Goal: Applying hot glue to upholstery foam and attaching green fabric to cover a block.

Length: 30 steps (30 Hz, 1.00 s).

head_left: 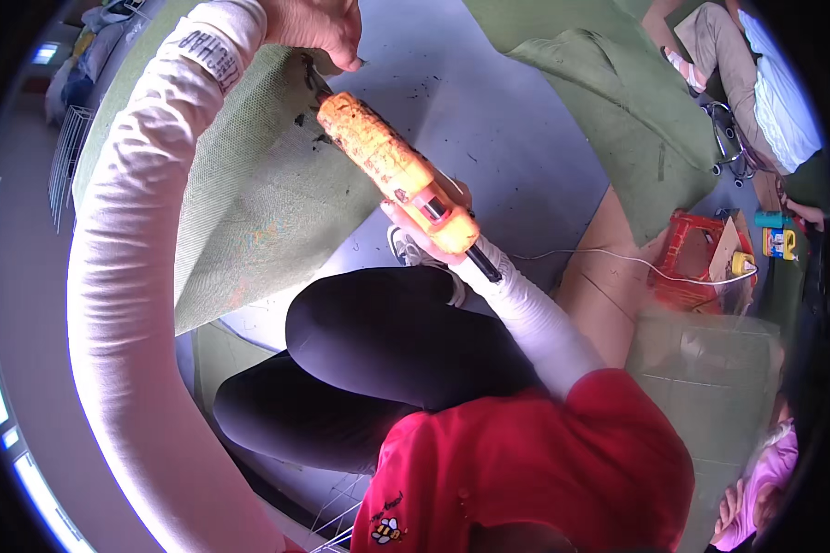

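Note:
My right hand (420, 226) is wrapped round an orange glue gun (378, 152) smeared with dark residue. A black glue stick (483, 264) juts from its back end. The gun's nozzle points up and left, close to the edge of a green textured sheet (249, 184). At the upper rim of the picture my left hand (315, 26) grips that sheet, which is lifted off the floor; some of its fingers are cut off from view. Black bits and smears lie on the sheet and floor beside the nozzle.
Another green sheet (590, 111) lies folded on the grey floor (489, 157). A white cord (609, 251) runs right to a red box (687, 249), near a yellow bottle (779, 243). Tan board (592, 286) lies nearby. Other people sit at the right edge; a wire rack (69, 152) stands left.

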Each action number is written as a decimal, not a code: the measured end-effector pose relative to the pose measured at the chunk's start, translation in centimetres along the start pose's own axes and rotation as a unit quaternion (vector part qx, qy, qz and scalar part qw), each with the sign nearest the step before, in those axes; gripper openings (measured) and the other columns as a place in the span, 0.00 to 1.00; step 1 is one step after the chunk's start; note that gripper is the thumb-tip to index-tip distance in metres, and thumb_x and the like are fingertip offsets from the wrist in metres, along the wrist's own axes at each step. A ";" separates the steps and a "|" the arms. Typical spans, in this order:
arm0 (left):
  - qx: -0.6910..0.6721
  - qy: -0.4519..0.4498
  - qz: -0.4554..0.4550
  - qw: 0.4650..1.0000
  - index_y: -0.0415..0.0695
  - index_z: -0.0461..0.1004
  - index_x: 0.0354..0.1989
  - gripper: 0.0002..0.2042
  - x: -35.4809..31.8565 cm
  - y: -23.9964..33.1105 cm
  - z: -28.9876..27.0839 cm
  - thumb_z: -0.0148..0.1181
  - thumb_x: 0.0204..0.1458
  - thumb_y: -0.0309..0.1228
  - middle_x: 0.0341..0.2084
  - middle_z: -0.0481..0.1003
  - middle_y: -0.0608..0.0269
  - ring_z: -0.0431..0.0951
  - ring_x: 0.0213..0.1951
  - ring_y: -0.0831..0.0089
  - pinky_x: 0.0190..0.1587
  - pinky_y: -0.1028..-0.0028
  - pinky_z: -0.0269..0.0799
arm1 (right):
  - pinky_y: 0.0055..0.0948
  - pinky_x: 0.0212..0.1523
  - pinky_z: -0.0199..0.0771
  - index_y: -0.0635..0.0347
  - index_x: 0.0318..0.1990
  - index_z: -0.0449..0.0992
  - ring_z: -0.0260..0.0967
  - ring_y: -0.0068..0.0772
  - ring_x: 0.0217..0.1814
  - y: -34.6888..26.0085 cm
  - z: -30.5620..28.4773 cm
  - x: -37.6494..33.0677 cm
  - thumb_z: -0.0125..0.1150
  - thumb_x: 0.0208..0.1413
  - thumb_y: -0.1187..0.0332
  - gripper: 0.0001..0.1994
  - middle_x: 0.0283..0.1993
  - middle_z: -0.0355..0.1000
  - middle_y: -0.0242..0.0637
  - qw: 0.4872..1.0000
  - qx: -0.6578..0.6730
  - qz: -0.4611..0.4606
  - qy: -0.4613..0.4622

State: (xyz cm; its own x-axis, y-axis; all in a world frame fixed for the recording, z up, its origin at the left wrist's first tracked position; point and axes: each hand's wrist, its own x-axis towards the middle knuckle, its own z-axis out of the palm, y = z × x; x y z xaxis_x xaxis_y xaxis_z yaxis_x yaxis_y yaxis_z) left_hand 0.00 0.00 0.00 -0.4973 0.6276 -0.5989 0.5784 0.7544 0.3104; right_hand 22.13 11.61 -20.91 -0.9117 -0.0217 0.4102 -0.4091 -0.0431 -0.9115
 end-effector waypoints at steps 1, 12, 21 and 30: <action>-0.005 0.007 0.005 1.000 0.41 0.82 0.28 0.09 -0.1 -0.1 0.1 0.67 0.43 0.35 0.20 0.78 0.67 0.74 0.25 0.80 0.32 0.74 0.69 | 0.24 0.48 0.73 0.66 0.51 0.70 0.73 0.29 0.47 0.1 -0.1 -0.4 0.71 0.45 0.74 0.24 0.49 0.72 0.41 1.000 -0.021 -0.008 0.002; -0.004 0.017 0.006 1.000 0.40 0.81 0.28 0.09 -0.4 0.1 0.2 0.66 0.45 0.34 0.19 0.77 0.69 0.72 0.24 0.80 0.31 0.73 0.69 | 0.25 0.41 0.74 0.67 0.46 0.73 0.73 0.29 0.40 -1.3 -0.7 0.4 0.69 0.45 0.77 0.18 0.41 0.72 0.38 0.993 -0.077 -0.082 0.042; 0.014 0.021 -0.005 1.000 0.39 0.81 0.30 0.11 -0.7 0.8 0.2 0.66 0.44 0.35 0.21 0.79 0.65 0.75 0.27 0.78 0.34 0.73 0.71 | 0.27 0.39 0.73 0.64 0.43 0.74 0.72 0.34 0.39 -0.1 0.0 1.2 0.72 0.42 0.74 0.18 0.38 0.71 0.39 0.992 -0.084 -0.066 0.067; 0.082 0.114 -0.069 0.988 0.43 0.83 0.30 0.14 -0.6 1.5 1.3 0.70 0.39 0.40 0.41 0.77 0.55 0.76 0.43 0.68 0.49 0.72 0.69 | 0.32 0.51 0.71 0.65 0.47 0.72 0.74 0.33 0.48 4.5 -4.0 -4.3 0.62 0.52 0.73 0.14 0.42 0.75 0.40 0.982 0.120 0.145 0.031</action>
State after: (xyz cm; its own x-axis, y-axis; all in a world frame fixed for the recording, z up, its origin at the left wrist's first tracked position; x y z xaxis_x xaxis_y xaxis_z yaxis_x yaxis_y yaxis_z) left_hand 1.95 0.51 -0.13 -0.7004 0.5616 -0.4405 0.5822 0.8065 0.1026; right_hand 24.09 15.48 -26.89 -0.9921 -0.0068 0.1250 -0.1182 -0.2778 -0.9533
